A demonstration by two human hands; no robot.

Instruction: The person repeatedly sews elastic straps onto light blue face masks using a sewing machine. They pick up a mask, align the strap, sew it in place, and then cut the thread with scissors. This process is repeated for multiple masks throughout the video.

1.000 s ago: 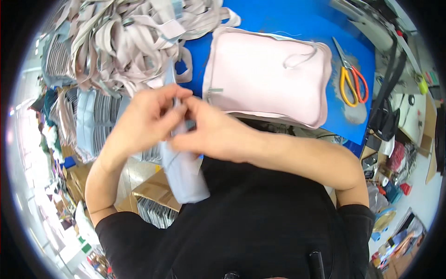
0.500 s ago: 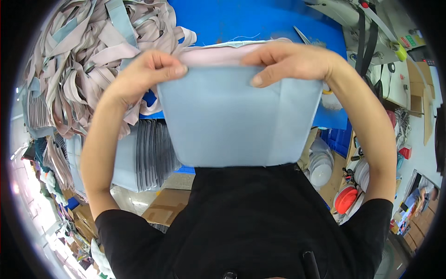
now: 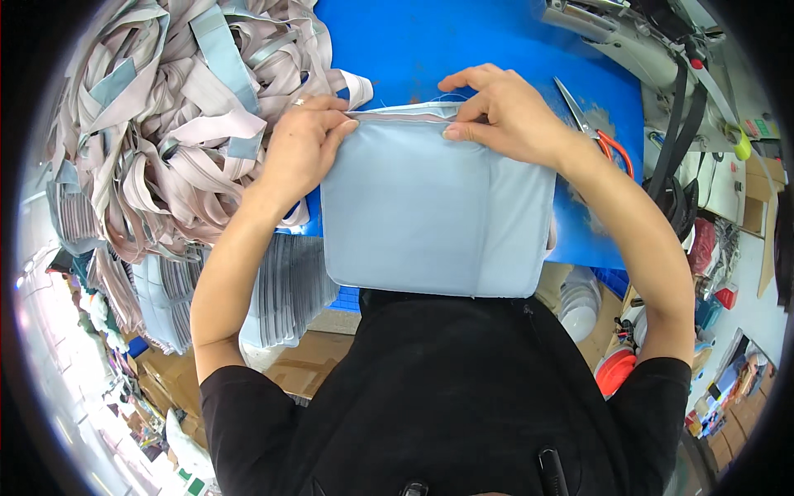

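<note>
A light blue-grey fabric panel (image 3: 405, 215) lies over the front of the blue table (image 3: 438, 41), with a pink layer showing along its top seam and beneath it. My left hand (image 3: 308, 140) grips the panel's upper left corner, fingers curled over the edge. My right hand (image 3: 517, 116) is at the top edge right of centre, thumb pressed on the panel and index finger raised and bent. Scissors with red handles (image 3: 612, 145) lie to the right, partly behind my right arm.
A tangled heap of pink and grey-blue strips (image 3: 157, 140) covers the table's left. Stacked grey panels (image 3: 285, 289) sit below it. A machine (image 3: 595, 21) with hanging black straps (image 3: 674, 145) stands at right. Cardboard (image 3: 289, 368) and mixed goods (image 3: 612, 364) lie lower around my body.
The blue-grey piece, earlier held folded at left, is now spread flat over the pink pouch. My hands have parted to its top edge, and my left hand has since shifted slightly right.
</note>
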